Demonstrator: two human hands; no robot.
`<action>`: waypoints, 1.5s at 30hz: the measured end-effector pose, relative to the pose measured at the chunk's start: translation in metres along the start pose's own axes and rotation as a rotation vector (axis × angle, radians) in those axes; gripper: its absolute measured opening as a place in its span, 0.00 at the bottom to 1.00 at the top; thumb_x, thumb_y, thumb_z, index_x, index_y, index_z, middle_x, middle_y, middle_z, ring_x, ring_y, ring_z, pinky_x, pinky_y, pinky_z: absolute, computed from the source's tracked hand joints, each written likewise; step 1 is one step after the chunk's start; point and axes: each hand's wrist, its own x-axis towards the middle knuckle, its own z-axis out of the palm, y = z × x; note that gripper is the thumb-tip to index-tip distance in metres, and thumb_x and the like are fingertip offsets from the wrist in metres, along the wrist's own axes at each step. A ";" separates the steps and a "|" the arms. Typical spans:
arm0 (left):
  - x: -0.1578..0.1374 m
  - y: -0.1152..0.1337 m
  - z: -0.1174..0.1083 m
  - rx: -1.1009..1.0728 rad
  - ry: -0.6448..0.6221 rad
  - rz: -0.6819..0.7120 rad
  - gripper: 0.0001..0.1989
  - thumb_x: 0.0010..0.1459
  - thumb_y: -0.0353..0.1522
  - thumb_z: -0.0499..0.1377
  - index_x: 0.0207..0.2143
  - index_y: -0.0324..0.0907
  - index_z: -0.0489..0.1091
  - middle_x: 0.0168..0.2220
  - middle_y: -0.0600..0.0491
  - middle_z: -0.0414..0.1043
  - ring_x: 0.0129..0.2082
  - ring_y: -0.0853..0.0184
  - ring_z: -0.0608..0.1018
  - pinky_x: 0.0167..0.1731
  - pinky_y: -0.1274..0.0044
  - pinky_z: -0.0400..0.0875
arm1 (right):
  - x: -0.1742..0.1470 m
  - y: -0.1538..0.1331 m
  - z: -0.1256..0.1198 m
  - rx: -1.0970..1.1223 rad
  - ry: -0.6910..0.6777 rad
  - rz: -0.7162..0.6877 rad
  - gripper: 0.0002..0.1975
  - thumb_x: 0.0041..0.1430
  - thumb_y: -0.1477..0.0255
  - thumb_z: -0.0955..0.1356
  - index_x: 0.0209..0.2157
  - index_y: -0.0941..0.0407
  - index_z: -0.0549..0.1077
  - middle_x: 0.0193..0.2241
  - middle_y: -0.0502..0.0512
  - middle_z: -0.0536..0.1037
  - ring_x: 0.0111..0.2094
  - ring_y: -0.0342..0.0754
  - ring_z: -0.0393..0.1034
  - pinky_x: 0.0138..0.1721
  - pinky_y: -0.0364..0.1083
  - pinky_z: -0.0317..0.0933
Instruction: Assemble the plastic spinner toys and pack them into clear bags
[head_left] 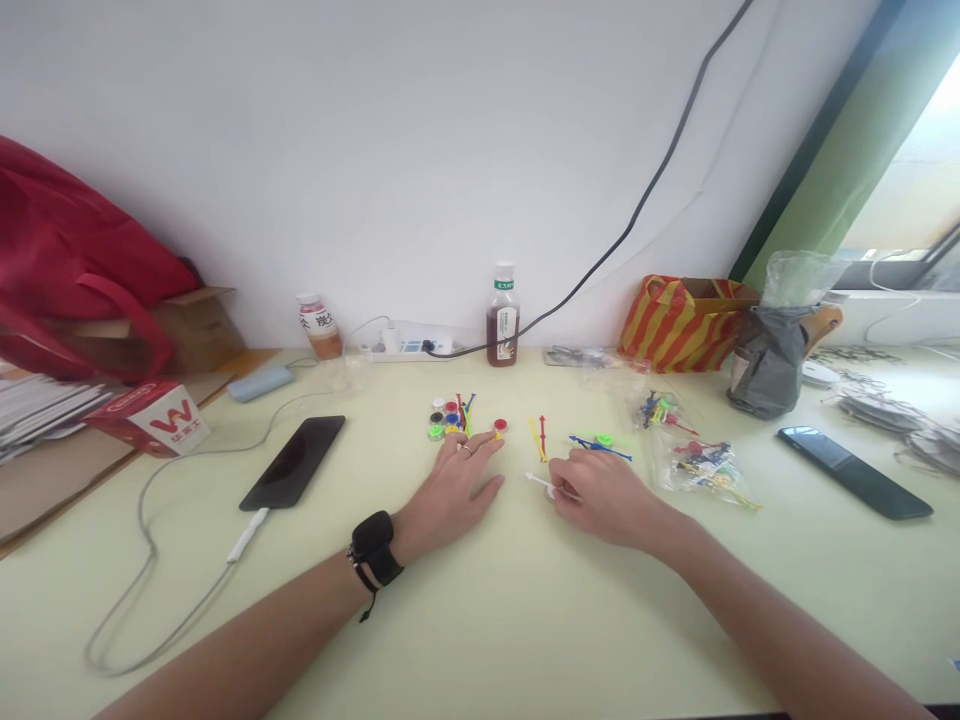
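My left hand rests low over the table, palm down with fingers spread. Its fingertips lie beside a small red disc with a bit of yellow under it, and close to a cluster of coloured plastic discs. My right hand is closed in a pinch on a white arrow-shaped plastic piece; a round white part below it is partly hidden by the fingers. Just beyond are a red arrow, a yellow stick, a blue arrow and a green disc.
Clear bags of coloured pieces lie right of my right hand. A dark phone is farther right; a charging phone lies left. Behind stand a drink bottle, a power strip and a striped bag.
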 end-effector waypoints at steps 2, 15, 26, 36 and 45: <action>0.000 0.000 0.000 -0.018 -0.005 0.003 0.21 0.69 0.33 0.55 0.63 0.47 0.64 0.65 0.47 0.65 0.60 0.52 0.65 0.61 0.56 0.64 | 0.002 0.004 0.002 -0.047 0.016 0.027 0.07 0.62 0.75 0.67 0.29 0.55 0.69 0.27 0.53 0.74 0.29 0.48 0.67 0.29 0.47 0.43; 0.002 0.017 -0.011 -0.227 -0.022 0.135 0.19 0.66 0.30 0.58 0.59 0.50 0.69 0.54 0.50 0.75 0.55 0.57 0.72 0.59 0.61 0.68 | 0.015 0.046 0.017 -0.113 0.228 0.129 0.07 0.67 0.76 0.64 0.41 0.55 0.74 0.40 0.60 0.79 0.44 0.56 0.72 0.42 0.51 0.60; 0.001 0.020 -0.010 -0.355 0.010 0.101 0.14 0.67 0.31 0.58 0.52 0.51 0.74 0.45 0.51 0.78 0.49 0.59 0.77 0.52 0.64 0.73 | 0.005 0.010 0.019 0.171 0.226 -0.210 0.10 0.66 0.77 0.67 0.44 0.52 0.78 0.50 0.61 0.74 0.55 0.59 0.64 0.55 0.60 0.63; 0.002 0.018 -0.007 -0.272 -0.057 0.126 0.14 0.65 0.35 0.62 0.53 0.49 0.74 0.50 0.49 0.79 0.55 0.54 0.74 0.56 0.60 0.70 | 0.002 -0.001 0.019 0.529 0.145 -0.218 0.06 0.63 0.75 0.71 0.40 0.52 0.78 0.46 0.56 0.76 0.53 0.55 0.67 0.55 0.57 0.66; 0.001 0.015 -0.005 -0.356 -0.047 0.080 0.11 0.68 0.34 0.58 0.50 0.47 0.75 0.46 0.49 0.79 0.49 0.58 0.77 0.53 0.65 0.72 | 0.005 0.001 0.026 0.407 0.196 -0.196 0.06 0.67 0.78 0.66 0.38 0.53 0.74 0.40 0.56 0.77 0.47 0.54 0.69 0.49 0.55 0.67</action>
